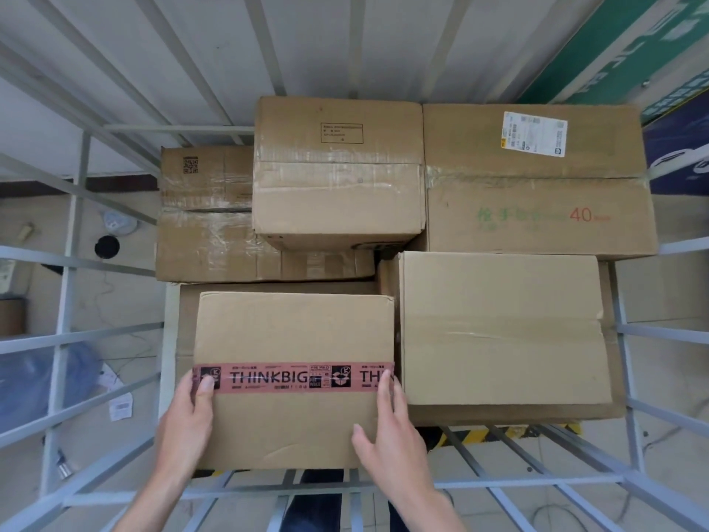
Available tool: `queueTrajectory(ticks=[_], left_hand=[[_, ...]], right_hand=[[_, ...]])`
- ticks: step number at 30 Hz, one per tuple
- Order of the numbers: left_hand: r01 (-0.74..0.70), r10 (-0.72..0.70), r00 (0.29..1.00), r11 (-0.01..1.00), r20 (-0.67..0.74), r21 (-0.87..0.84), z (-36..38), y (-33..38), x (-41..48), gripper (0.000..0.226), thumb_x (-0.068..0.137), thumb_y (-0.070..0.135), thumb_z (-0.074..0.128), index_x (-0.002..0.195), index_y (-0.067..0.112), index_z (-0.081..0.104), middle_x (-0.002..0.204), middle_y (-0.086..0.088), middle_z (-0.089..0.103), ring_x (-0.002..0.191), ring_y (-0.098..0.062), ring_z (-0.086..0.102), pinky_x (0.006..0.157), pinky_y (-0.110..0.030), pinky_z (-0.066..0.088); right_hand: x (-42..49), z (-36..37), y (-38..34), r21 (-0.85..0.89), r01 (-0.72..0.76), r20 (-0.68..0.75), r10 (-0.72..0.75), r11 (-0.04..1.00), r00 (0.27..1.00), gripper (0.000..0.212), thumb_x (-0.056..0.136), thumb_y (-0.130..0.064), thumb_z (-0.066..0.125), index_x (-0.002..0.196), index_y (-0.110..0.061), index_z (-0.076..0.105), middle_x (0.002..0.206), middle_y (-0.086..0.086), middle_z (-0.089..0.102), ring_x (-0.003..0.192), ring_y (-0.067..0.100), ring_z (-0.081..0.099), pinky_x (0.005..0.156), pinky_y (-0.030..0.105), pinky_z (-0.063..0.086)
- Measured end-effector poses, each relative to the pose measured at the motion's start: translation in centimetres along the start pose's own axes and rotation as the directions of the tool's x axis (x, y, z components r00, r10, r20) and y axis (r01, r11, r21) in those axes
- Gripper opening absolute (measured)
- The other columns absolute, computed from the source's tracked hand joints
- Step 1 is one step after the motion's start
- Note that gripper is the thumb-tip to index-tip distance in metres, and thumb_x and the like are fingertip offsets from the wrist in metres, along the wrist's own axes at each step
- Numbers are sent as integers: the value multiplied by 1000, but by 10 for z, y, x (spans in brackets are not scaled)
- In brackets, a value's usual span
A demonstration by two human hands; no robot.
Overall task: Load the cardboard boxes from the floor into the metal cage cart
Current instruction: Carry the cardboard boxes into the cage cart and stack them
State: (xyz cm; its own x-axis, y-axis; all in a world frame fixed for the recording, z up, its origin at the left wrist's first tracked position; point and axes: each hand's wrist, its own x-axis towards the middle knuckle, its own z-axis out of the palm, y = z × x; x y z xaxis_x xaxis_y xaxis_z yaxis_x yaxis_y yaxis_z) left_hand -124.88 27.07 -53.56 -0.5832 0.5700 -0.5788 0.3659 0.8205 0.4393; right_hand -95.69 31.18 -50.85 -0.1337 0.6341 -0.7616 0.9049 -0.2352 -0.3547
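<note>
Where the grey bars of the cage cart (pixel 73 263) close in on all sides, both hands grip one cardboard box (pixel 293 332) sealed with pink tape (pixel 280 377) (printed THINKBIG). The left hand (pixel 188 416) clamps its left edge and the right hand (pixel 387 428) its right edge. It sits atop other boxes, touching a plain box (pixel 498 328) to the right.

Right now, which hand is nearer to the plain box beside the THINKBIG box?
The right hand: it rests at the THINKBIG box's right edge, next to the plain box. The left hand holds the far left edge.
</note>
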Motion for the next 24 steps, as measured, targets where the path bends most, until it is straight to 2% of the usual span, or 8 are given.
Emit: queueTrajectory(ticks=[3, 6, 8, 13, 15, 18, 21, 24], left_hand=[[17, -16, 1000, 996, 13, -90, 6, 13, 18, 40, 102, 53, 32, 125, 30, 55, 116, 6, 64, 110, -21, 58, 89, -48, 47], [-15, 13, 1000, 987, -11, -158, 6, 30, 34, 36, 101, 52, 33, 119, 31, 55, 109, 19, 62, 103, -9, 57, 82, -34, 45], [-37, 32, 999, 987, -35, -156, 6, 36, 41, 30, 101, 53, 33, 115, 36, 54, 103, 23, 59, 98, -6, 55, 76, -30, 40], [46, -37, 997, 991, 74, -123, 8, 37, 43, 45, 102, 49, 30, 134, 21, 41, 126, -1, 54, 113, -18, 50, 92, -40, 40], [82, -79, 994, 996, 76, -37, 9, 44, 42, 57, 99, 46, 37, 145, 12, 33, 144, -13, 46, 129, -28, 44, 107, -49, 37], [-51, 55, 998, 990, -23, 130, 10, 86, 52, 77, 96, 41, 51, 157, 22, 10, 165, -8, 13, 151, -28, 9, 120, -54, 10], [-185, 185, 983, 982, -14, -23, 11, 156, 86, 78, 92, 49, 53, 157, 28, 15, 165, -5, 16, 151, -25, 11, 119, -58, 14], [-246, 246, 969, 966, -14, -74, 16, 215, 130, 81, 91, 54, 55, 157, 27, 16, 165, -6, 16, 151, -29, 15, 118, -60, 19]], right_hand=[[13, -11, -12, 48, 4, -26, -3, 999, 1000, 100, 94, -56, 47, 147, -36, -35, 167, -4, -10, 78, 6, 60, 63, 18, 50], [31, -29, -25, 96, 11, -118, 0, 995, 993, 93, 93, -58, 48, 156, -34, -16, 168, -6, -5, 136, 19, 46, 97, 33, 51], [43, -38, -31, 89, -4, -135, 16, 996, 991, 91, 93, -58, 48, 158, -33, -10, 168, -5, 0, 148, 21, 30, 107, 40, 44], [39, -41, -30, 6, 19, -53, -19, 1000, 998, 86, 99, -46, 46, 158, -25, -13, 168, 4, -6, 144, 25, 36, 99, 35, 48], [32, -45, -25, 28, 67, -114, -63, 997, 991, 73, 101, -41, 44, 161, -22, 6, 168, 0, 1, 146, 19, 32, 105, 29, 42], [35, -71, -24, 140, 150, -302, -102, 979, 948, 50, 101, -33, 46, 150, -26, 42, 158, -9, 38, 139, 5, 39, 112, 26, 35], [68, -119, -27, 289, 213, -429, -73, 933, 901, 47, 100, -25, 51, 146, -26, 47, 143, -10, 53, 126, 4, 51, 107, 37, 47], [126, -178, -35, 372, 261, -501, -43, 891, 864, 52, 98, -23, 51, 149, -21, 42, 146, -1, 51, 130, 14, 51, 110, 44, 42]])
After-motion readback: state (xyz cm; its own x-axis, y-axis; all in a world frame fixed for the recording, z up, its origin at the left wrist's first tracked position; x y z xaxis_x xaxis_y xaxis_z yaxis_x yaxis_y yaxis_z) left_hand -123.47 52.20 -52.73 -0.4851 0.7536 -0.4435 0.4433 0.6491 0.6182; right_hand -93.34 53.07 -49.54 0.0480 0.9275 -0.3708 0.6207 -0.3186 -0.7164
